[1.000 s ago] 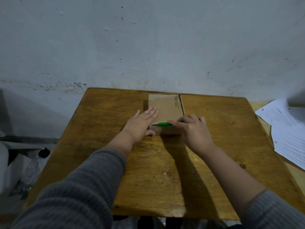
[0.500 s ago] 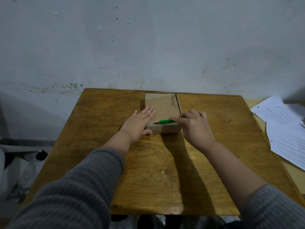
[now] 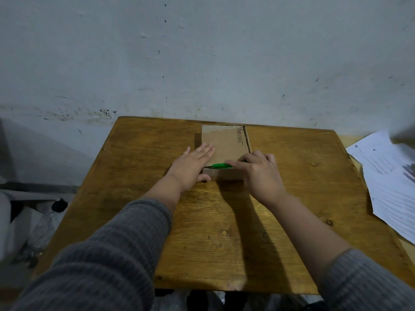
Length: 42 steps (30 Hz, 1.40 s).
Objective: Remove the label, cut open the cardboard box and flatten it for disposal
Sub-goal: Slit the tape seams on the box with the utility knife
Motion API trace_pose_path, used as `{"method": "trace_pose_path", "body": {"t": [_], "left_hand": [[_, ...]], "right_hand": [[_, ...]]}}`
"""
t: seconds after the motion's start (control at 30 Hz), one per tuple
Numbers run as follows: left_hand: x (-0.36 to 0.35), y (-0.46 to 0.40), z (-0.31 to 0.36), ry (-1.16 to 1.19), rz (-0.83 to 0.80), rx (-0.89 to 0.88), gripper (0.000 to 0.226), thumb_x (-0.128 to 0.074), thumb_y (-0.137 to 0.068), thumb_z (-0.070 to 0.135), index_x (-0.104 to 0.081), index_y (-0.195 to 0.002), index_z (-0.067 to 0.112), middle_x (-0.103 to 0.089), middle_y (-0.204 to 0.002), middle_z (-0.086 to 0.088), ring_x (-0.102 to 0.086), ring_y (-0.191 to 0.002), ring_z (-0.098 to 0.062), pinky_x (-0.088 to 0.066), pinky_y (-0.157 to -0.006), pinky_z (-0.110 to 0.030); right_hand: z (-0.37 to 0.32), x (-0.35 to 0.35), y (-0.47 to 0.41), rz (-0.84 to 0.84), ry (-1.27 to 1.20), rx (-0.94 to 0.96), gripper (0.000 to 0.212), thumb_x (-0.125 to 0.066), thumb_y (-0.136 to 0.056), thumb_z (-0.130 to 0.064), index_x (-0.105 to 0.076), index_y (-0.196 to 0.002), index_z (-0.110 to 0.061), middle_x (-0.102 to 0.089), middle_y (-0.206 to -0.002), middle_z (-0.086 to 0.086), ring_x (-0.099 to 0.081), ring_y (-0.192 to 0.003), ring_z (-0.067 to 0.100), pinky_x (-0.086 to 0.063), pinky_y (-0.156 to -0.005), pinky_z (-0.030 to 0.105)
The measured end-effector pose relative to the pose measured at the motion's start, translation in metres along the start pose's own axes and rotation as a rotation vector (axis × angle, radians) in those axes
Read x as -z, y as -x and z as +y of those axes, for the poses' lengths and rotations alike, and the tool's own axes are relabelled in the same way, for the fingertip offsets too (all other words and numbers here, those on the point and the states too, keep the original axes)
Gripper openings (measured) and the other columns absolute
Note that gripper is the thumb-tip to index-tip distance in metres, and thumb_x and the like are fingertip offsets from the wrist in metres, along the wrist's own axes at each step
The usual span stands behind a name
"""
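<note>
The cardboard box (image 3: 224,144) sits at 12 o'clock on the wooden table (image 3: 139,176), touching the wall. The left hand (image 3: 193,167) lies flat with straight fingers, pressing the box. The right hand (image 3: 258,171) pinches a green cutter (image 3: 221,165) on its near edge. I think cutting is under way. The box is not flat yet.

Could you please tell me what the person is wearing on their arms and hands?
Both arms wear a grey ribbed knit sweater; the left sleeve and right sleeve are pushed up the forearms. The left hand and right hand are bare, with no gloves showing.
</note>
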<state>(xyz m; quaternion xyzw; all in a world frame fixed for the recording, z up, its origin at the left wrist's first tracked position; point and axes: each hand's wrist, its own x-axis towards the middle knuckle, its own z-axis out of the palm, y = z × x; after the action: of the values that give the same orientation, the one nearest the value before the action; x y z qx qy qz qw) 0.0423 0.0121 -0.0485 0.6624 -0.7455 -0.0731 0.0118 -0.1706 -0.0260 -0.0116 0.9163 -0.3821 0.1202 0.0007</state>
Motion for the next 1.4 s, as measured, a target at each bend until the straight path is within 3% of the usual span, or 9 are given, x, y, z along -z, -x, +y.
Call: {"method": "trace_pose_path", "body": {"t": [0.37, 0.63, 1.27, 1.4], "left_hand": [[0.001, 0.001, 0.005, -0.013, 0.003, 0.013, 0.089, -0.058, -0.090, 0.039, 0.003, -0.151, 0.019, 0.007, -0.160, 0.003, 0.005, -0.146, -0.013, -0.002, -0.117, -0.041], [0.006, -0.026, 0.026, -0.068, -0.018, -0.031, 0.107, -0.062, -0.080, 0.058, 0.005, -0.152, 0.014, 0.005, -0.161, -0.003, 0.005, -0.147, -0.017, 0.003, -0.117, -0.039], [0.004, -0.027, 0.022, -0.091, -0.017, -0.100, 0.098, -0.060, -0.086, 0.045, 0.006, -0.151, 0.013, 0.008, -0.160, -0.003, 0.006, -0.146, -0.015, 0.006, -0.115, -0.034], [0.003, -0.027, 0.018, -0.105, -0.034, -0.097, 0.100, -0.061, -0.085, 0.047, 0.007, -0.151, 0.014, 0.010, -0.160, -0.002, 0.008, -0.146, -0.014, 0.005, -0.117, -0.036]], "right_hand": [[0.019, 0.017, 0.005, -0.037, 0.116, -0.016, 0.046, -0.052, -0.089, -0.016, -0.051, -0.131, -0.035, -0.063, -0.112, -0.002, -0.047, -0.103, 0.021, -0.031, -0.083, 0.038], [0.017, 0.018, 0.002, -0.022, 0.156, 0.013, 0.042, -0.055, -0.087, -0.018, -0.056, -0.125, -0.034, -0.064, -0.105, 0.000, -0.049, -0.098, 0.022, -0.032, -0.080, 0.039], [0.056, 0.020, 0.022, -0.080, 0.058, -0.064, 0.045, -0.042, -0.086, -0.027, -0.053, -0.129, -0.034, -0.062, -0.103, -0.003, -0.049, -0.099, 0.021, -0.031, -0.081, 0.038], [0.064, 0.014, 0.026, -0.069, 0.026, -0.120, 0.043, -0.049, -0.091, -0.017, -0.052, -0.129, -0.036, -0.061, -0.105, -0.004, -0.048, -0.099, 0.019, -0.030, -0.083, 0.038]]}}
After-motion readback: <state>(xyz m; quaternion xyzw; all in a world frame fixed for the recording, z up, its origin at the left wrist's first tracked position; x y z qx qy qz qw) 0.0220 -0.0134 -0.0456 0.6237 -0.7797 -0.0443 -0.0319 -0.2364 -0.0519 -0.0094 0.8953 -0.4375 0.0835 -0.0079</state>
